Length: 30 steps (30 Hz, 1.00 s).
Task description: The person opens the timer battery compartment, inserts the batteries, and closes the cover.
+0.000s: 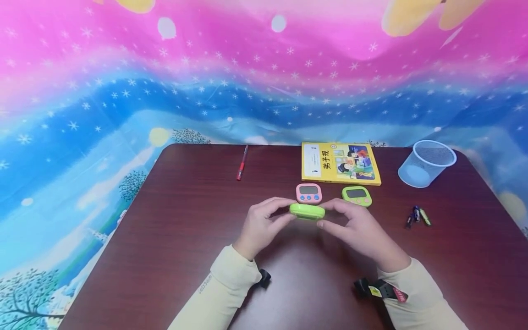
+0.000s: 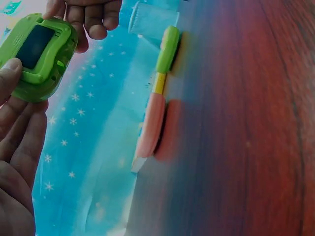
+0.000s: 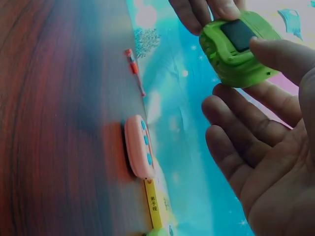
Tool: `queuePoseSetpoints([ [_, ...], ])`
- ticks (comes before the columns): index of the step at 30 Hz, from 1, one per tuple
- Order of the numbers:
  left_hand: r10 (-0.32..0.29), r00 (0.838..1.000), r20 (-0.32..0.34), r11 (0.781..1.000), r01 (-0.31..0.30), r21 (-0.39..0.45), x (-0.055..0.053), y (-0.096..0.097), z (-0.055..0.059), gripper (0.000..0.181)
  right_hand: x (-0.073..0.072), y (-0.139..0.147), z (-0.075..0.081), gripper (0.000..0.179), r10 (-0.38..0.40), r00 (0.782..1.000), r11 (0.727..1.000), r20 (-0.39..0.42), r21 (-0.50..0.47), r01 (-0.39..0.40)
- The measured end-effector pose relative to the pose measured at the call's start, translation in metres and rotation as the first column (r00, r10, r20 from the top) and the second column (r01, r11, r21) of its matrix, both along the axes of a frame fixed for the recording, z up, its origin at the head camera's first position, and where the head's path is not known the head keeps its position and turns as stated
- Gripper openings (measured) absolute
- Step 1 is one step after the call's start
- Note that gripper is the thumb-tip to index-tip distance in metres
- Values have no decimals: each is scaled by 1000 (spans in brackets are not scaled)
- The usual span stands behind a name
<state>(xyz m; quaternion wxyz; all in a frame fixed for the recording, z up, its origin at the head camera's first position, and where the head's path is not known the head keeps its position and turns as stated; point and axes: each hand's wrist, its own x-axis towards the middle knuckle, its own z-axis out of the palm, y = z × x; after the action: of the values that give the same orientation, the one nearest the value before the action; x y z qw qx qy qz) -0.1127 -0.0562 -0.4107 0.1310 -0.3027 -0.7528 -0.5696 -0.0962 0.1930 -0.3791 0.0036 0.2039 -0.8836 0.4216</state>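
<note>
Both hands pinch a green digital timer by its two ends, raised over the table. My left hand has its left end between thumb and fingers. The right hand grips the opposite end, its thumb on the face with a dark rectangular panel in the right wrist view. That panelled side of the timer also shows in the left wrist view. Just beyond the hands lie a pink timer with blue buttons and a second green timer, their screens facing up.
A yellow book lies behind the timers. Left of it is a red pen. At the back right stands a white mesh pen holder, with several small dark and green items in front. A patterned cloth hangs behind the table.
</note>
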Motion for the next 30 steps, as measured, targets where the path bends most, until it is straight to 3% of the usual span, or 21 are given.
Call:
queuePoseSetpoints([
  [4,17,996,83,1000,-19,22,2,0,5,35,2,-2,3,29,-5,996,1000,-90,29,8],
  [7,12,983,183,999,-18,28,3,-1,9,34,4,-3,5,31,-7,992,1000,-128,10,8],
  [13,-6,946,325,999,-11,52,4,-3,14,31,7,-7,8,33,-37,995,999,-93,-28,35],
  [20,-23,938,347,999,5,53,6,-2,17,31,11,-8,4,28,-93,993,992,-65,-87,88],
  [30,-66,959,277,996,47,76,6,1,16,41,11,-9,5,26,-76,994,969,74,-231,91],
])
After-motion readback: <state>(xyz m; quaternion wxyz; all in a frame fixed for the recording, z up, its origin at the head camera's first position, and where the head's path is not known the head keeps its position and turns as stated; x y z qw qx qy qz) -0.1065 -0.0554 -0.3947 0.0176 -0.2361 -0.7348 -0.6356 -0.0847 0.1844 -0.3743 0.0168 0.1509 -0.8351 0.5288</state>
